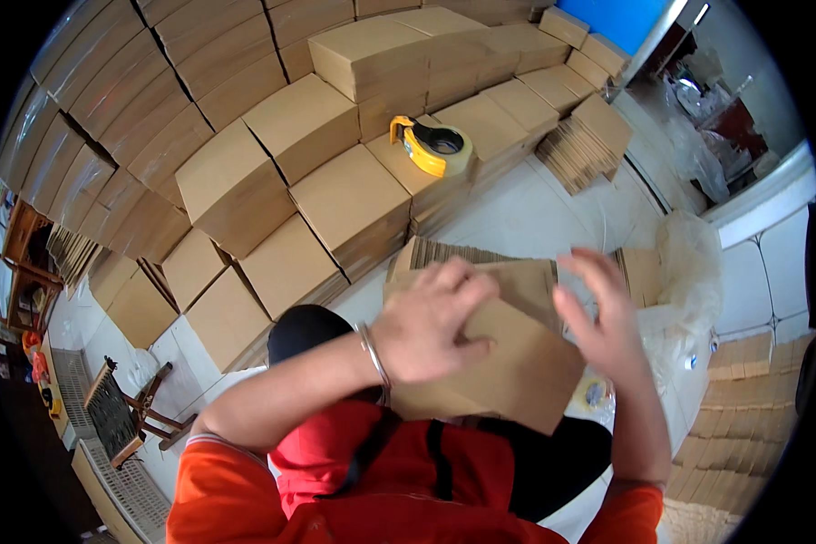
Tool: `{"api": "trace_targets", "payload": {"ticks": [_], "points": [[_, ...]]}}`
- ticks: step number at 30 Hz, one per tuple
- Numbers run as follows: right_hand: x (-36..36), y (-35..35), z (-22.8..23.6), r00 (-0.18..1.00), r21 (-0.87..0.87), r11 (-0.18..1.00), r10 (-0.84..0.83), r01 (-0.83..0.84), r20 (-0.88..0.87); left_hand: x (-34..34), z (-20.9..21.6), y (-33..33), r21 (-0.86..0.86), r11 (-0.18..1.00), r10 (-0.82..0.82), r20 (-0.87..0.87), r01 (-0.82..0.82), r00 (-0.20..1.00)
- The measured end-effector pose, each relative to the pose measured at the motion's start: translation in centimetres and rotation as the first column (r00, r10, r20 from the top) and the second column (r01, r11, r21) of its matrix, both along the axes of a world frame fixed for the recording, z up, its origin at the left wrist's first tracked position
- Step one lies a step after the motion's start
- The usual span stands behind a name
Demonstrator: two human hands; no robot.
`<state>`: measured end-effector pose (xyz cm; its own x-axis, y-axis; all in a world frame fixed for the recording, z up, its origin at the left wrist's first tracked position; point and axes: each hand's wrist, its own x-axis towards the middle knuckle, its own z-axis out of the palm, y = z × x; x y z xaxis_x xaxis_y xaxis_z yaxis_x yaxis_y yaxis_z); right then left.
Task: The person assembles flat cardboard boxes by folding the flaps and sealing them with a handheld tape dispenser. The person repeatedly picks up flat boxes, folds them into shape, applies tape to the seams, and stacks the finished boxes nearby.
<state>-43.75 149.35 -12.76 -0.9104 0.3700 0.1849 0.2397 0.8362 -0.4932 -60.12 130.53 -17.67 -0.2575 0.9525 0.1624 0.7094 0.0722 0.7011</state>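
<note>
A brown flattened cardboard piece [528,367] lies tilted over my lap, with one corner pointing toward my right knee. My left hand [431,322], with a metal bangle at the wrist, rests on or just over its left part, fingers apart and thumb stretched out. Beyond the far right edge of the cardboard, my right hand [600,313] is raised with spread fingers, slightly blurred, holding nothing. Just past both hands stands a pack of cardboard blanks [458,254], edges up, partly hidden by the piece and my left hand.
Rows of stacked cardboard [349,195] fill the far and left side. A yellow tape dispenser [435,150] sits on one stack. Another bundle of blanks [580,150] leans beyond. Clear plastic wrap [689,272] and cardboard piles [734,426] lie right; a small stool [118,412] stands left.
</note>
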Motion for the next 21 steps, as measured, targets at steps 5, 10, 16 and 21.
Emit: {"api": "trace_targets", "payload": {"ticks": [5,10,16,21], "points": [[-17.9,9.1,-7.6,0.974,0.005,0.992,0.124,-0.127,0.188,0.4,0.3,0.7,-0.014,1.000,-0.005,0.007,0.005,1.000],[-29.6,10.0,-17.4,0.919,0.247,0.958,0.042,-0.149,0.391,-0.5,-1.0,0.9,0.030,0.999,-0.039,0.101,0.036,0.994],[-33.2,9.0,-18.8,0.896,0.374,0.924,-0.093,-0.085,0.434,-0.5,-1.1,0.6,0.016,1.000,0.014,0.145,-0.016,0.989],[-26.3,9.3,-12.1,0.965,-0.146,0.986,-0.045,0.085,0.257,-0.4,-1.3,1.3,0.049,0.999,0.008,0.098,-0.013,0.995]]}}
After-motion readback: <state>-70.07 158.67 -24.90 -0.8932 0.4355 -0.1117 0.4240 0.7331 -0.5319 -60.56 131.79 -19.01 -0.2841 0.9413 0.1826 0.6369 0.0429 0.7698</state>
